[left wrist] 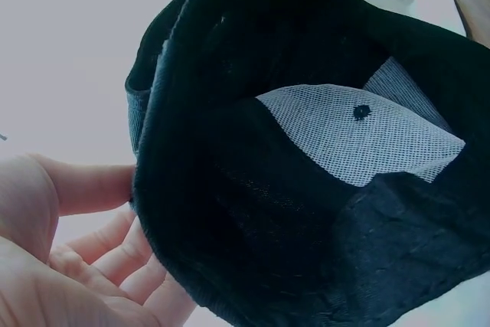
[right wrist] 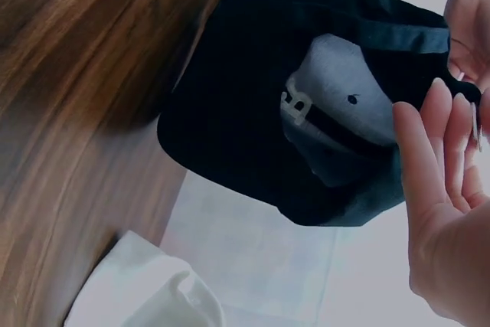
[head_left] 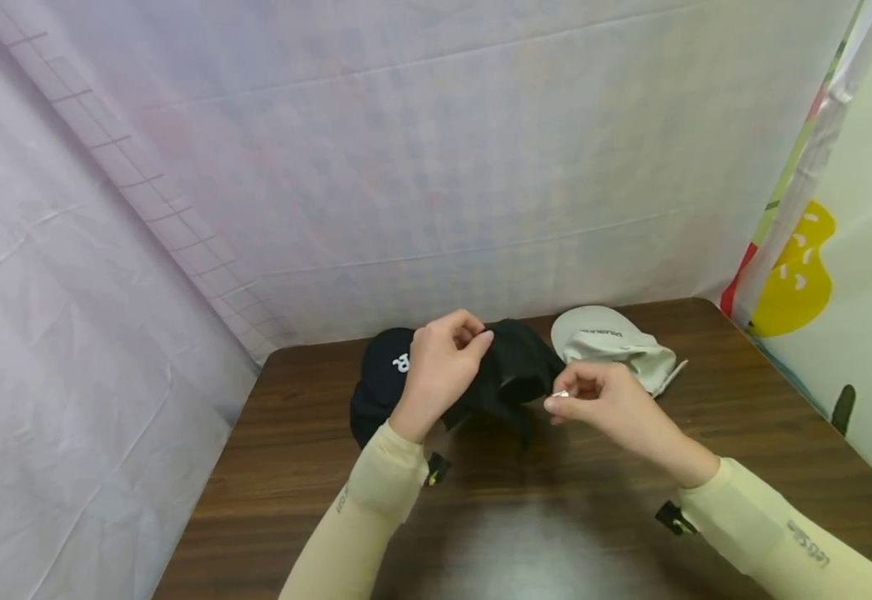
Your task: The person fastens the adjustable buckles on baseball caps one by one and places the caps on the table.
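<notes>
A black cap (head_left: 514,354) hangs over the table between both hands. My left hand (head_left: 436,375) pinches it by the edge of its opening, with the thumb on one side and the fingers behind. The left wrist view looks into the dark inside, where a white mesh patch (left wrist: 344,132) shows. My right hand (head_left: 623,412) pinches a small shiny metal buckle (head_left: 559,394) at the cap's back edge, between thumb and fingertips. Part of the strap is hidden behind the fingers.
Behind my left hand lies a dark cap (head_left: 383,358) with a white letter. To the right, an off-white cap (head_left: 616,337) rests near the back edge of the brown wooden table (head_left: 278,467). Pale cloth (head_left: 436,167) hangs behind the table.
</notes>
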Tool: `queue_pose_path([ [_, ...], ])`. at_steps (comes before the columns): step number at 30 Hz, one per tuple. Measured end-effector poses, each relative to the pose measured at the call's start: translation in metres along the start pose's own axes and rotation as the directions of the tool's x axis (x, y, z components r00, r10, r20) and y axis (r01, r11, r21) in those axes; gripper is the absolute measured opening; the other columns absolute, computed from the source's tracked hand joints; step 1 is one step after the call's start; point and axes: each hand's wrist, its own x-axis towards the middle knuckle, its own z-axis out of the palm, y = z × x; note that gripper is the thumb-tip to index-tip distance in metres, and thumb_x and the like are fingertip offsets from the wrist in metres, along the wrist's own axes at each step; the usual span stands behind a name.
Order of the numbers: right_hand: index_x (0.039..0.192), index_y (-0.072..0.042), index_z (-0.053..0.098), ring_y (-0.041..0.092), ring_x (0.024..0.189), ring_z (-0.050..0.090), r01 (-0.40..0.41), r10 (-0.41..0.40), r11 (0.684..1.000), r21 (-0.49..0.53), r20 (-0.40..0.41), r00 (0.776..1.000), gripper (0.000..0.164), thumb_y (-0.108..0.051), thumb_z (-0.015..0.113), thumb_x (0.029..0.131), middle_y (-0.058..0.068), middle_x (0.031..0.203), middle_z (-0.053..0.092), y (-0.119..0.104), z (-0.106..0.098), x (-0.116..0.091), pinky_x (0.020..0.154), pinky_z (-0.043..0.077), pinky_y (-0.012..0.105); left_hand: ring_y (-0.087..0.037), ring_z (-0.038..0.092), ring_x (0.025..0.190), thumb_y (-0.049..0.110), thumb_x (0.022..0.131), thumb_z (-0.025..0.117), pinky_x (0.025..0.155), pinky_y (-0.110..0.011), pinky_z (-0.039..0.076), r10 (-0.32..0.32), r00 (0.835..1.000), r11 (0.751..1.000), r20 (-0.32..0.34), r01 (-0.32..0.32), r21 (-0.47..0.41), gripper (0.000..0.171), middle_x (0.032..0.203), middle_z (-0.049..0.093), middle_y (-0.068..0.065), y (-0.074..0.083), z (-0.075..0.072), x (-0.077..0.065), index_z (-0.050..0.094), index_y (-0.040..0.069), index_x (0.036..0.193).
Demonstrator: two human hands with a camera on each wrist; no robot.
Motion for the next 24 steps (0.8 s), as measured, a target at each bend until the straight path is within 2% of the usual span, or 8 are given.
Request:
queue_pose_path([
  [5, 0.099, -0.001, 0.069, 0.036, 0.082, 0.072, -0.016, 0.01, 0.992, 0.123, 0.047, 0.999, 0.021, -0.021, 0.074, 0.094, 0.015, 0.086, 0.072, -0.003, -0.003, 0.005, 0.076, 0.059, 0.042, -0.011, 0.058, 0.067, 0.022, 0.095, 0.072, 0.063, -0.034, 0.048, -0.026, 0.999, 1.0, -0.027, 0.026, 0.0, 0.007, 0.076, 0.064, 0.007, -0.005, -0.002, 0.005, 0.071, 0.018, 0.09],
  [8, 0.104, 0.006, 0.066, 0.038, 0.086, 0.072, -0.044, 0.034, 0.978, 0.203, 0.052, 0.998, 0.026, -0.018, 0.072, 0.095, 0.021, 0.091, 0.07, -0.007, -0.005, 0.01, 0.078, 0.059, 0.045, -0.012, 0.057, 0.065, 0.022, 0.096, 0.071, 0.062, -0.035, 0.047, -0.039, 0.998, 0.999, -0.056, 0.04, 0.01, 0.006, 0.076, 0.064, 0.007, -0.01, -0.002, 0.007, 0.071, 0.017, 0.092],
  [11, 0.109, 0.008, 0.065, 0.038, 0.089, 0.072, -0.073, 0.061, 0.96, 0.269, 0.054, 0.997, 0.03, -0.018, 0.071, 0.096, 0.026, 0.096, 0.069, -0.013, -0.006, 0.017, 0.081, 0.057, 0.05, -0.013, 0.057, 0.065, 0.021, 0.097, 0.07, 0.064, -0.035, 0.048, -0.047, 0.995, 0.998, -0.087, 0.05, 0.03, 0.006, 0.08, 0.065, 0.005, -0.015, -0.003, 0.008, 0.071, 0.016, 0.096],
  [14, 0.112, 0.008, 0.064, 0.037, 0.092, 0.072, -0.09, 0.077, 0.948, 0.304, 0.054, 0.996, 0.032, -0.02, 0.07, 0.096, 0.029, 0.099, 0.068, -0.017, -0.007, 0.025, 0.082, 0.056, 0.053, -0.013, 0.058, 0.069, 0.021, 0.098, 0.068, 0.068, -0.036, 0.049, -0.053, 0.992, 0.997, -0.115, 0.059, 0.044, 0.008, 0.085, 0.067, 0.004, -0.02, -0.003, 0.008, 0.072, 0.015, 0.101],
  [17, 0.113, 0.009, 0.064, 0.036, 0.091, 0.072, -0.077, 0.069, 0.955, 0.286, 0.036, 0.997, 0.034, -0.021, 0.07, 0.097, 0.029, 0.099, 0.069, -0.02, -0.007, 0.032, 0.079, 0.057, 0.05, -0.014, 0.059, 0.075, 0.021, 0.098, 0.068, 0.069, -0.036, 0.049, -0.046, 0.989, 0.997, -0.138, 0.053, 0.047, 0.012, 0.092, 0.068, 0.003, -0.026, -0.002, 0.007, 0.072, 0.015, 0.108],
  [21, 0.109, 0.006, 0.067, 0.034, 0.085, 0.072, -0.036, 0.04, 0.974, 0.226, -0.011, 0.999, 0.03, -0.021, 0.071, 0.096, 0.028, 0.096, 0.07, -0.022, -0.006, 0.039, 0.073, 0.059, 0.046, -0.016, 0.062, 0.084, 0.02, 0.098, 0.067, 0.073, -0.038, 0.051, 0.024, 0.987, 0.997, -0.159, -0.013, 0.07, 0.025, 0.109, 0.068, 0.0, -0.035, 0.004, 0.002, 0.067, 0.015, 0.122],
  [24, 0.108, 0.003, 0.068, 0.034, 0.082, 0.072, -0.01, 0.017, 0.98, 0.197, -0.034, 0.999, 0.027, -0.021, 0.071, 0.096, 0.027, 0.095, 0.071, -0.023, -0.005, 0.042, 0.071, 0.059, 0.045, -0.02, 0.062, 0.099, 0.018, 0.097, 0.067, 0.084, -0.039, 0.052, 0.143, 0.973, 0.983, -0.181, -0.119, 0.138, 0.038, 0.123, 0.062, -0.005, -0.041, 0.01, -0.003, 0.06, 0.014, 0.134],
])
